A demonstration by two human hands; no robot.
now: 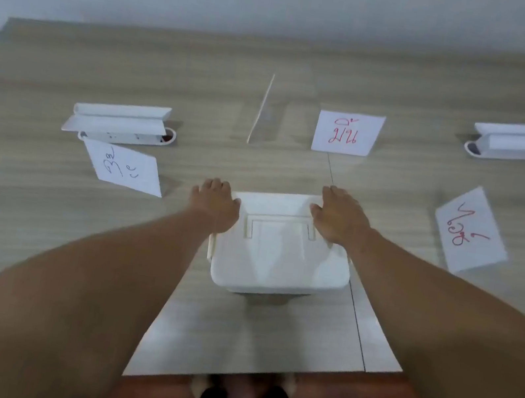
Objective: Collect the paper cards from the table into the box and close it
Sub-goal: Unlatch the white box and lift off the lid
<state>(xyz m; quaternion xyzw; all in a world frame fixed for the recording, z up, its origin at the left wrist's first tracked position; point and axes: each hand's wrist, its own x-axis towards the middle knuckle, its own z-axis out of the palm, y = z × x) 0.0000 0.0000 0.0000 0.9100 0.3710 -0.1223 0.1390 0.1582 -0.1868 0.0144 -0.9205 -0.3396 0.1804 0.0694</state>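
Wood-grain bench (pixel 40 231) with a white lidded box (pixel 282 257) under both hands, three handwritten cards (pixel 347 133) spread beyond and beside them, plus two white holder things (pixel 117 122), maybe stands, farther out.

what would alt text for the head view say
Both hands, left and right, rest on the far corners of a closed white box on a wooden table. Four paper cards stand around it, none collected yet.

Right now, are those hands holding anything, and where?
Both hold the white box by its lid's far corners: left hand on the left corner, right hand on the right.
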